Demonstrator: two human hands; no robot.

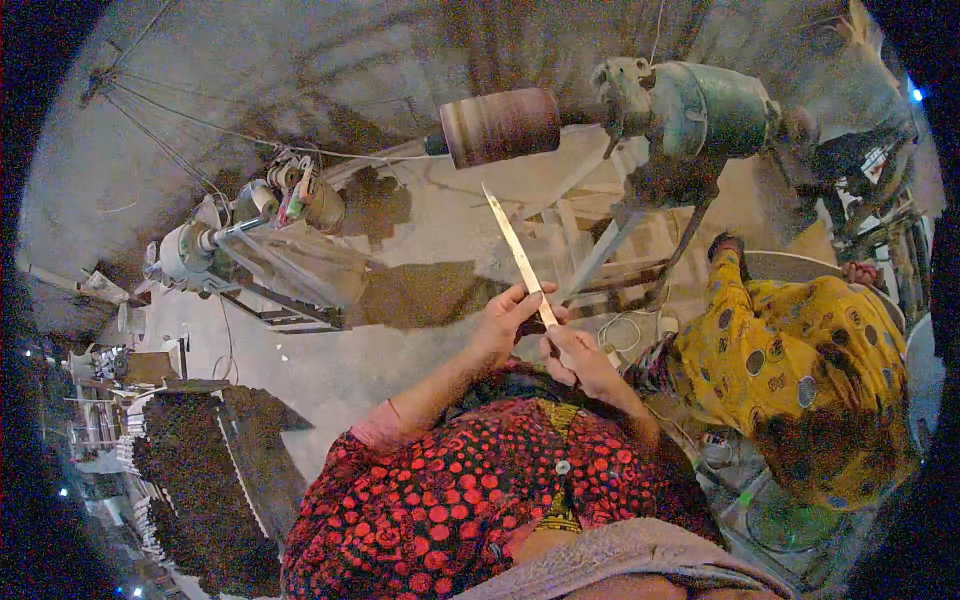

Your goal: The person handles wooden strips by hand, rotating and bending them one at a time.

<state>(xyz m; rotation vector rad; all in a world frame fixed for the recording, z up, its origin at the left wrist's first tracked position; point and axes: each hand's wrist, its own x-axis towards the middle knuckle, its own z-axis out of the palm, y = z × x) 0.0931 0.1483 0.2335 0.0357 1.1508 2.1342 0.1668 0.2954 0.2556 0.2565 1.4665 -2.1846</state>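
A long, narrow, pointed knife [518, 255] is in front of my body, its tip slanting up and to the left. My right hand [582, 362] is closed around its lower end, which the fingers hide, so I cannot tell whether there is a handle. My left hand [508, 322] pinches the lower part of the blade between thumb and fingers. Beyond the tip is a brownish-red striped cylindrical drum [500, 127] on a shaft, apart from the knife. A green motor [705, 110] is to the drum's right on a metal stand [600, 255].
At the right, a person in yellow patterned cloth [800, 370] is close beside me, near a large round basin [790, 266]. Another machine [190, 250] is at the left on a frame. Dark stacked pieces [185, 480] are at the lower left. A white cable [625, 330] loops near the stand.
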